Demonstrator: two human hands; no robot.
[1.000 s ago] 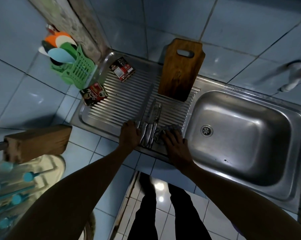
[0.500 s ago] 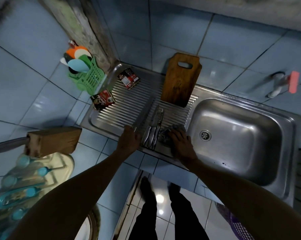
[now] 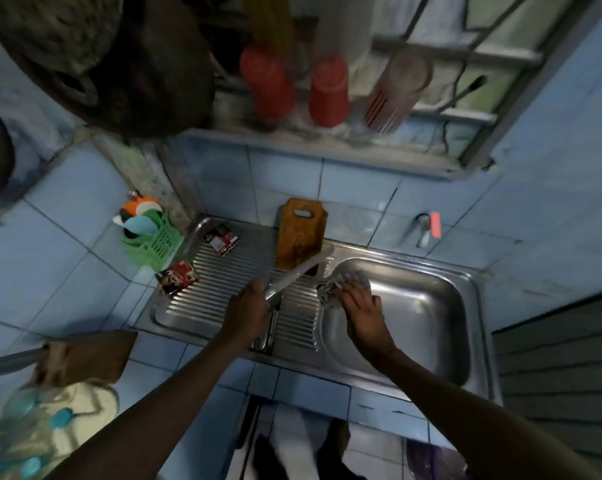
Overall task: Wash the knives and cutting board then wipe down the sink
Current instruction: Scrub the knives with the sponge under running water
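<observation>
Wooden knife block (image 3: 88, 355) with a steel handle protruding, positioned at far left on the blue-tiled counter (image 3: 50, 265). Green slotted plastic basket (image 3: 152, 242) holding coloured plastic spoons, located against the wall corner, just beside the left end of the drainboard. Two dark red-and-black sachets noted: one (image 3: 178, 277) on the drainboard's left rim, one (image 3: 222, 238) on the ribbed surface near the wall.

Stainless steel sink unit (image 3: 479, 341) set into the counter, ribbed drainboard on the left, single basin with blurred interior on the right.

Left hand (image 3: 245, 313) above the drainboard, clenched around the handle of a long steel knife (image 3: 297, 271). Blade raised off the ribs, angled up and to the right, tip reaching toward the base of the cutting board. Blade streaked by motion blur. Remaining steel knives (image 3: 270, 332) lying on the drainboard partly under the left hand, handles toward the front edge; exact count not discernible.

Brown wooden cutting board (image 3: 301, 233) with a slotted handle hole, standing upright on the rear of the drainboard, leaning against the tiled wall.

Right hand (image 3: 360, 304) at the left edge of the basin, fingers closed on a crumpled grey scouring pad (image 3: 342, 284). Pad held just beside the knife blade; contact not confirmable.

White wall tap with pink lever (image 3: 429, 228) mounted above the basin, well apart from both hands. Two red plastic bottles (image 3: 327, 91) on the upper window ledge.
</observation>
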